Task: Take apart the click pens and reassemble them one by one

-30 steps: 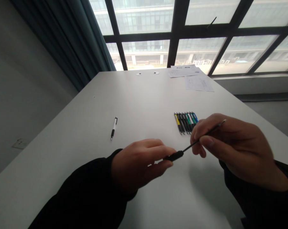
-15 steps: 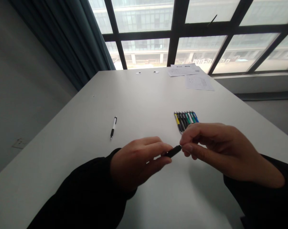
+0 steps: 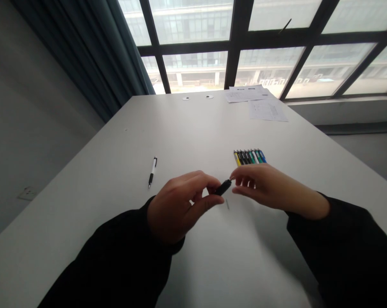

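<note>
My left hand [image 3: 183, 205] pinches a black pen [image 3: 223, 187] between thumb and fingers, its pale tip pointing up and to the right; the rear part is hidden in the hand. My right hand [image 3: 264, 184] is at that tip, the index finger close against it and the thumb apart below. Whether the finger touches the tip is unclear. Under the pen, a small thin greyish piece [image 3: 227, 204] shows, too small to name. Beyond my right hand lies a row of several pens [image 3: 249, 157], yellow, black, green, white and blue, their lower ends covered by the hand.
A white pen with a black grip [image 3: 152, 172] lies alone to the left on the white table [image 3: 193, 137]. Printed papers [image 3: 267, 110] and two small white oval pieces [image 3: 209, 97] are at the far edge. A dark curtain [image 3: 93, 51] hangs at the left, beside windows.
Both hands have moved a little up and left, with the pen still in the left one. My right thumb has parted from the index finger. The thin piece now shows below the pen.
</note>
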A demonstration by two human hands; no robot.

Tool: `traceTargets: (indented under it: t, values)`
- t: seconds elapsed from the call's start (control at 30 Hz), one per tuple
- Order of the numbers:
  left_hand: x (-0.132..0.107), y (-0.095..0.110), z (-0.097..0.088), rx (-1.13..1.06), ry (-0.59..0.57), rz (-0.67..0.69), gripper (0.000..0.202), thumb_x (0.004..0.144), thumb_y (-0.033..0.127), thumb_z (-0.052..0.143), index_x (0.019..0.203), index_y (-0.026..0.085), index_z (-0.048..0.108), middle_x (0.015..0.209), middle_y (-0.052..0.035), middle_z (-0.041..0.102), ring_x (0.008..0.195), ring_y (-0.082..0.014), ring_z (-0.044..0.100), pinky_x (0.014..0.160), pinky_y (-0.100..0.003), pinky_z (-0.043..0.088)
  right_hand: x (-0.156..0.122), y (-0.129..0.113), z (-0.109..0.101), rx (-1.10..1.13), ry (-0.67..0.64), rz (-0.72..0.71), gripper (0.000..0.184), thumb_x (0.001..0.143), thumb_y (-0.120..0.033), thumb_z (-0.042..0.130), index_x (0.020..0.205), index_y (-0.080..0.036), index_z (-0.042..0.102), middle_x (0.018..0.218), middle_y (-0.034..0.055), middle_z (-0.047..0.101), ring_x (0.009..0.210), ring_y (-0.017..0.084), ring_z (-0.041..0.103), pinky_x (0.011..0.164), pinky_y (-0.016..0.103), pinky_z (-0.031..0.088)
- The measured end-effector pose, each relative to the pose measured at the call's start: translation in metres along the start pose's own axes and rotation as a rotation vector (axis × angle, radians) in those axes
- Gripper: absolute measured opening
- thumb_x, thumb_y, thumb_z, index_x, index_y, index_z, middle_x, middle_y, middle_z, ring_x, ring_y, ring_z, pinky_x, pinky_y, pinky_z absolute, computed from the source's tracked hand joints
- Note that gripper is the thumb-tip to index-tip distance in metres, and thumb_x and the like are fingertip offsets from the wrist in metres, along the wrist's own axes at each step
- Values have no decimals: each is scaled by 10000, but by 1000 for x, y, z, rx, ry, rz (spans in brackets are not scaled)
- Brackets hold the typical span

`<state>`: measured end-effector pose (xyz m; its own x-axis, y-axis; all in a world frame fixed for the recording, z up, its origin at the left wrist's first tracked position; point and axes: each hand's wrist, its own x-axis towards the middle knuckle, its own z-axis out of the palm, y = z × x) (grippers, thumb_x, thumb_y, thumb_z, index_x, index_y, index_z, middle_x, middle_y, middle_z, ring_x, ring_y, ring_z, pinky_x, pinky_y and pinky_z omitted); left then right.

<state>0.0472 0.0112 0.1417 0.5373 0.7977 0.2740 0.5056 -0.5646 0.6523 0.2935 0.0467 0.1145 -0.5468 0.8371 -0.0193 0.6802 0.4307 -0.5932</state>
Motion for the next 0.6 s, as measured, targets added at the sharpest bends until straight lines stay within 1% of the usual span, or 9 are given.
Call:
traceTargets:
  t: [0.03,0.1,0.17,0.27,0.37,0.43,0.53,0.6]
  values:
    - [0,0,0,0,16,0,171,914,320,609,943,164,671,825,-21,685,623,-104,555,632,-229,453,5,8,7,-76,-86,13,240,820,-364,697,978,-183,690,832,49,705,713,174,634,655,278,472]
    - [1,1,0,-1,40,-2,155,902,307,629,936,162,673,810,-9,679,608,-94,542,617,-221,442,11,19,22,-127,-219,33,299,762,-382,747,985,-189,700,879,54,712,758,188,643,670,276,464]
    - [1,3,-1,-2,50,-6,138,897,290,637,938,164,674,794,3,671,598,-87,533,614,-216,437,14,25,35,-158,-264,26,295,737,-377,761,958,-189,708,861,50,708,758,190,636,668,274,447]
    - [2,4,-1,-3,58,-10,123,894,282,640,938,173,675,785,14,669,586,-80,530,615,-211,439,16,25,45,-203,-243,-8,215,747,-350,744,879,-183,709,841,53,693,747,185,617,675,276,427]
    - [2,4,0,-5,66,-33,131,902,288,621,941,176,677,775,13,673,597,-87,552,620,-211,449,16,22,47,-208,-238,-26,145,767,-302,708,847,-181,696,841,57,679,728,171,604,664,261,419]
    - [1,3,0,-22,57,-70,160,921,301,587,965,177,679,803,-2,692,651,-108,597,640,-222,468,16,22,47,-201,-246,-33,109,771,-264,685,838,-178,688,840,58,673,718,163,597,658,250,417]
    - [1,3,0,-112,35,-115,200,939,308,548,1020,179,678,875,-24,732,733,-136,654,704,-248,511,14,22,47,-213,-256,-40,79,768,-206,648,834,-173,676,831,64,672,702,158,589,660,249,413]
    - [1,3,0,-197,39,-131,200,935,295,552,1034,176,678,876,-25,745,747,-138,667,738,-255,526,13,23,47,-225,-263,-45,116,766,-158,611,867,-172,669,824,68,676,698,160,588,649,248,405]
